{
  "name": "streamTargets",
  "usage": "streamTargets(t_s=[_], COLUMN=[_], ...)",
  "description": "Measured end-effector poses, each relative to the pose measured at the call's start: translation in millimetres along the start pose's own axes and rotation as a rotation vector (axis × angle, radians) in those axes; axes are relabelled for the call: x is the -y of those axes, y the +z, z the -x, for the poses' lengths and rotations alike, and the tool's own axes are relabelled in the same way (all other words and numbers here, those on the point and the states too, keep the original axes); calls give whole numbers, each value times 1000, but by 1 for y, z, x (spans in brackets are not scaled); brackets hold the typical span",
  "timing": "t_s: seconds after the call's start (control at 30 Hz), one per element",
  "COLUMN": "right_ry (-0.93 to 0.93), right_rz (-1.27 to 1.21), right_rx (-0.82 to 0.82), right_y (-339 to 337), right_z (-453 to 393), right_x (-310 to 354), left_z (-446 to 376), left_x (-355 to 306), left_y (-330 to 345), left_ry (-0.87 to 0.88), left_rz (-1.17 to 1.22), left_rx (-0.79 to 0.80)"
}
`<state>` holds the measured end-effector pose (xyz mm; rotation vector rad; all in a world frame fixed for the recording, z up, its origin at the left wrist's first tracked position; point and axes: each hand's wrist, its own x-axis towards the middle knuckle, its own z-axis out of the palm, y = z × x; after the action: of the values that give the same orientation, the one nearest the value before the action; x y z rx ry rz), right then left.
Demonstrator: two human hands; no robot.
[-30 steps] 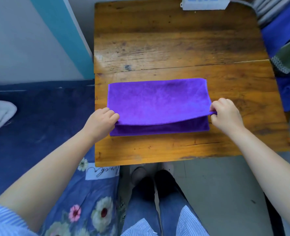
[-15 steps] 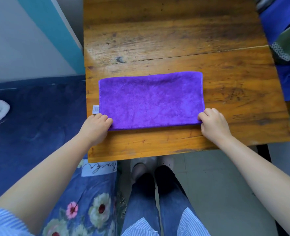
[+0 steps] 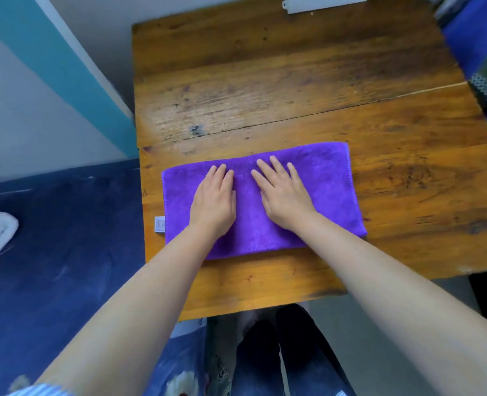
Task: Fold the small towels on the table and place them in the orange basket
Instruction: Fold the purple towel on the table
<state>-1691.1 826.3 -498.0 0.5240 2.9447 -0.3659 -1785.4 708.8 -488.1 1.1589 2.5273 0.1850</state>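
Purple towel (image 3: 325,195) lies lengthwise, left to right, across the worktop (image 3: 293,90); left hand (image 3: 214,202) and right hand (image 3: 283,195) press flat, open-fingered, at its centre.

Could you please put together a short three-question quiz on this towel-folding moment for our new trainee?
1. True or false: both hands lie flat on the purple towel.
2. Where does the towel's white tag stick out? A) its left end B) its right end C) its far edge
3. Fill in: the towel lies on the wooden ____.

Key:
1. True: the left hand and the right hand press it with straight fingers, side by side.
2. A.
3. Table; no orange basket is in view.
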Motion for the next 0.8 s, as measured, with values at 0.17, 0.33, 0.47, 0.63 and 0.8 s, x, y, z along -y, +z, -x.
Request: streamTargets(t_s=[0.17,0.33,0.47,0.63,0.8], right_ry=[5,143,298,493,651], right_rz=[47,17,24,-50,-188], right_rx=[160,132,116,138,32], right_y=[7,-5,-14,-23,-33], right_z=[-24,-21,-12,2,31], right_x=[-13,-49,-79,-102,-109], left_z=[-27,-20,-18,-21,-10], left_x=[12,44,46,42,20], left_y=[8,7,5,-5,-10], left_ry=[-110,-259,-321,-343,-259], left_rz=[-137,-92,-83,-52,-76], left_rx=[55,41,58,111,57])
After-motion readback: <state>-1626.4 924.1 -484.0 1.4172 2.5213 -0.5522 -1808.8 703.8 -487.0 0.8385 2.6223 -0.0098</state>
